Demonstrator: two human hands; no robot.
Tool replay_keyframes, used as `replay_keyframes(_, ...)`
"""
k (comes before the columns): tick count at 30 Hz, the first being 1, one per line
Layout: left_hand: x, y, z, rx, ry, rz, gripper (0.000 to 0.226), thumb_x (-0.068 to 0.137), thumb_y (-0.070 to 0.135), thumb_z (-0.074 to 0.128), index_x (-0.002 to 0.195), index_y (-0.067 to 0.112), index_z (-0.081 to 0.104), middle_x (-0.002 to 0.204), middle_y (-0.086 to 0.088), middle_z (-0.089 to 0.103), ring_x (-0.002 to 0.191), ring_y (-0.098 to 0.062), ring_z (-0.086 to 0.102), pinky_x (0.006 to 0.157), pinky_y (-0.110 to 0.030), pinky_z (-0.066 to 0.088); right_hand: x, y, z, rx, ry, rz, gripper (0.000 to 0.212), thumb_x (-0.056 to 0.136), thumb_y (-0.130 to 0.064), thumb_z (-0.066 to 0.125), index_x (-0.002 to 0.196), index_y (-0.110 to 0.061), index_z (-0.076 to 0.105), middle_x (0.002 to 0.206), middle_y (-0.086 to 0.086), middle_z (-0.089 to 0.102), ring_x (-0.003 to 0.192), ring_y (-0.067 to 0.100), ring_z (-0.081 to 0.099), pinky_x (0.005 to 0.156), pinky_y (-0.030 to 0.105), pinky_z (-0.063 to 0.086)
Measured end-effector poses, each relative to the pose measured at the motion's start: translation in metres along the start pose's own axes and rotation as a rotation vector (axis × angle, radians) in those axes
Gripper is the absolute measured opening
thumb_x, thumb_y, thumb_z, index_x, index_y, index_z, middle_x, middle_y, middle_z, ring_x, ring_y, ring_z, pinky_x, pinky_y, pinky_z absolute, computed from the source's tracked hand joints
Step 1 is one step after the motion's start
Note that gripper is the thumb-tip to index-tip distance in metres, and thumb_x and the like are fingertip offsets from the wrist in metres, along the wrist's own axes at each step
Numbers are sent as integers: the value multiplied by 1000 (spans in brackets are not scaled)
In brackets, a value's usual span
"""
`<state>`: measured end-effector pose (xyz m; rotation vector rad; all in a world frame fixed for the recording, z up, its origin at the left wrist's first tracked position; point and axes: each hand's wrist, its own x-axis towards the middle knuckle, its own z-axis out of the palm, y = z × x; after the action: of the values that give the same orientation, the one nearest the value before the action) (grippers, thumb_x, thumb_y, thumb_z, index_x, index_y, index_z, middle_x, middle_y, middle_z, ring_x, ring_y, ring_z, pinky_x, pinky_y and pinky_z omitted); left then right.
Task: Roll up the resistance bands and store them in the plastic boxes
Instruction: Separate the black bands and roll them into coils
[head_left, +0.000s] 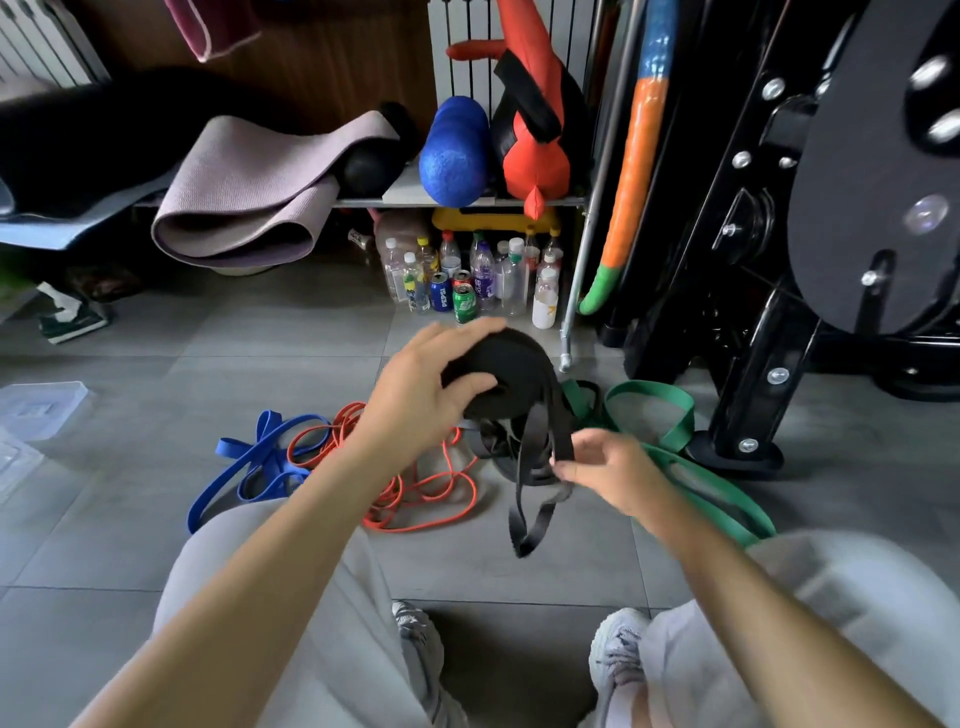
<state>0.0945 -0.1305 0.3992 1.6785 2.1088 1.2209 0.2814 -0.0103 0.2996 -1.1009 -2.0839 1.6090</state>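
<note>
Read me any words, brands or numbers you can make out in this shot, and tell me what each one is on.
"PEPSI": running sideways along the blue can on the floor under the shelf.
Green can: it has a logo, but it is too blurred to read.
Purple-labelled bottle: the print is too small to read.
White bottle: it has a yellow mark, with no legible text.
The labels on the other bottles are too small to read.
</note>
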Motion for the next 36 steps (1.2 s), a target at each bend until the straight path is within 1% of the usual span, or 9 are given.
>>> replay_keyframes(5,7,19,-23,-66,87,0,57,79,11,68,119,48,50,98,26,51,96,-2,51,93,-21,41,-7,56,33,76,126,199,28,77,-5,73,95,-22,60,100,5,66,95,18,63,89,28,46)
replay_keyframes(9,6,33,-35,-72,137,28,57,76,16,67,117,50,49,95,30,52,95,2,51,96,-24,42,-13,79,50,4,157,321,43,76,-17,76,113,-12,56,104,1,60,103,19,58,85,24,42)
replay_keyframes(16,3,42,-54,-57,166,-1,54,77,17,69,121,45,53,103,23,55,104,-10,56,99,-37,45,-33,89,60,240,296,380,7,88,-8,61,91,-6,67,79,4,65,77,18,58,67,24,44)
replay_keyframes(19,0,39,-60,-36,183,-22,56,78,12,69,122,44,53,106,9,59,103,-13,57,99,-40,45,-42,91,55,301,312,384,10,95,-11,50,88,-12,57,85,6,61,82,19,55,63,25,38)
replay_keyframes(22,-3,36,-62,-11,187,-43,55,79,13,69,124,40,54,110,5,59,105,-15,57,99,-40,46,-41,98,52,604,403,467,22,97,-5,37,87,-13,55,67,3,57,66,17,53,61,26,32)
replay_keyframes(25,-5,31,-64,2,195,-79,54,80,11,69,126,34,55,114,6,59,108,-15,57,100,-40,45,-45,100,45,821,421,525,28,99,-32,44,84,-12,58,54,-4,35,55,12,29,61,26,31)
replay_keyframes(27,-6,28,-66,2,211,-86,53,79,13,68,125,35,56,114,4,61,108,-16,57,99,-42,45,-48,100,41,732,393,464,30,92,-40,55,81,-12,53,58,-3,31,54,13,27,58,27,30)
replay_keyframes(31,-6,21,-75,12,229,-116,53,78,13,67,126,33,56,116,2,61,111,-17,58,98,-43,46,-56,113,36,545,416,451,18,87,-3,59,79,-10,46,66,7,45,59,20,42,61,30,36)
replay_keyframes(36,-11,17,-76,107,187,-121,53,80,9,69,127,32,56,114,-1,60,105,-16,56,99,-36,44,-60,124,29,599,411,571,17,85,6,57,84,-11,52,75,14,61,68,27,58,63,32,48)
